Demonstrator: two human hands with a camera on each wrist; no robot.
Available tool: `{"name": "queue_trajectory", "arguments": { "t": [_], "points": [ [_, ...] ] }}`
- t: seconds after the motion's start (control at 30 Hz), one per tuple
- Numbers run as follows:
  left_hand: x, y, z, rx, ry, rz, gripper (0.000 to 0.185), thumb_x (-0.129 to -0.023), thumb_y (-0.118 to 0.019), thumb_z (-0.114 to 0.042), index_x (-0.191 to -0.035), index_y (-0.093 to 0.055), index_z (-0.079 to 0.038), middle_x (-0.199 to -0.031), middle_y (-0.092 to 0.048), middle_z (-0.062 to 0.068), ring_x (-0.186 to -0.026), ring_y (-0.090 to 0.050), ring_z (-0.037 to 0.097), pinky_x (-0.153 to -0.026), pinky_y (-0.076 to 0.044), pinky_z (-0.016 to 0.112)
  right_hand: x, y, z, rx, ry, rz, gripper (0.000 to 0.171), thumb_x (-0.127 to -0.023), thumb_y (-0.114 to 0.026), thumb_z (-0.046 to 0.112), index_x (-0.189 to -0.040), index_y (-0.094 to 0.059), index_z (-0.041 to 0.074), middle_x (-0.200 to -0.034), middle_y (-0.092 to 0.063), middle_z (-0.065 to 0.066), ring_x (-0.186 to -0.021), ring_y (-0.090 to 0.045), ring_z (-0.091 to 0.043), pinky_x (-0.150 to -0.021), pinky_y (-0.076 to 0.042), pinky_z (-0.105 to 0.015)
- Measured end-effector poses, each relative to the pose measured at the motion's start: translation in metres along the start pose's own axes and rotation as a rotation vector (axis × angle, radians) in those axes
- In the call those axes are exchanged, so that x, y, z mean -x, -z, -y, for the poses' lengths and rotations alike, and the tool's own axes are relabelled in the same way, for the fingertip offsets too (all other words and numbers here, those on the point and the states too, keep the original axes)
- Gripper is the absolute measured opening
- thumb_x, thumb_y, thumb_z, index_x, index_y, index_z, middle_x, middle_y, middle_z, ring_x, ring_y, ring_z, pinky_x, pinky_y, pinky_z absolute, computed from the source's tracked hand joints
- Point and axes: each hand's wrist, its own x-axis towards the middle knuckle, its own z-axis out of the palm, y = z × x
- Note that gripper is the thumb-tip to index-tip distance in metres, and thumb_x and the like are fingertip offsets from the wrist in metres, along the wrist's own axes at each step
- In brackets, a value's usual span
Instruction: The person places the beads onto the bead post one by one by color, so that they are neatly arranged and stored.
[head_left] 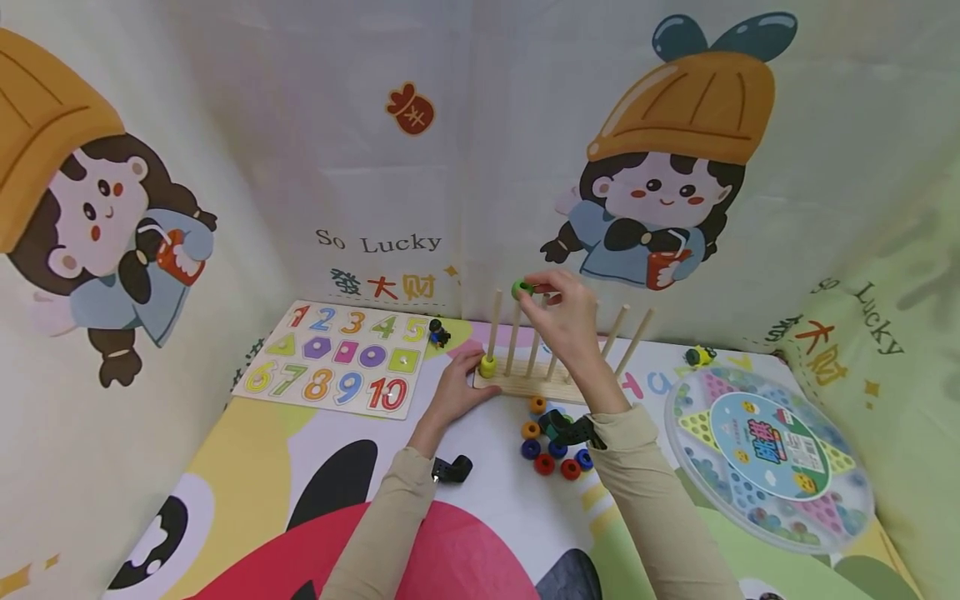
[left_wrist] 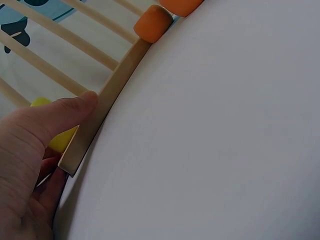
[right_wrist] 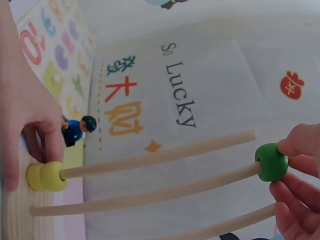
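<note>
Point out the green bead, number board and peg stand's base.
Green bead [right_wrist: 272,162], right wrist view: on its side.
Number board [head_left: 333,367], head view: bare middle.
Peg stand's base [left_wrist: 104,103], left wrist view: long edge.

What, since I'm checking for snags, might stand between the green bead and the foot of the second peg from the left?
Nothing visible does. The right hand holds the green bead at the tip of the second peg, which looks bare down to the base; the yellow beads are on the first peg.
</note>
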Motion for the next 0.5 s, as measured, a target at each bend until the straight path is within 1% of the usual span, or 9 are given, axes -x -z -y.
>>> {"name": "queue_trajectory", "arguments": {
  "t": [0.13, 0.23, 0.5],
  "points": [
    [-0.001, -0.001, -0.001, -0.01, -0.017, 0.003, 0.069, -0.079, -0.084, -0.024, -0.134, -0.056, 0.006, -0.14, -0.051, 0.02, -0.131, -0.046, 0.036, -0.112, -0.037, 0.048, 0.0, 0.001, 0.0, 0.027, 0.009, 0.006, 0.013, -0.085, -0.073, 0.004, -0.096, -0.073, -0.003, -0.095, -0.07, -0.016, -0.085, -0.067, -0.03, -0.071, -0.058, -0.042],
    [-0.002, -0.002, -0.001, -0.02, -0.013, 0.008, 0.069, -0.079, -0.084, -0.025, -0.135, -0.056, 0.005, -0.141, -0.051, 0.019, -0.132, -0.045, 0.035, -0.113, -0.036, 0.047, 0.0, 0.003, 0.0, 0.034, 0.012, 0.007, 0.013, -0.085, -0.073, 0.004, -0.097, -0.072, -0.002, -0.096, -0.069, -0.016, -0.086, -0.066, -0.03, -0.072, -0.058, -0.044],
    [-0.002, -0.001, 0.002, -0.005, -0.021, -0.01, 0.072, -0.076, -0.086, -0.025, -0.133, -0.057, 0.007, -0.139, -0.052, 0.019, -0.13, -0.048, 0.035, -0.112, -0.038, 0.045, 0.006, 0.013, -0.001, -0.008, 0.05, -0.016, 0.014, -0.085, -0.072, 0.001, -0.098, -0.073, -0.002, -0.097, -0.069, -0.017, -0.085, -0.067, -0.03, -0.069, -0.057, -0.044]
  ]
}}
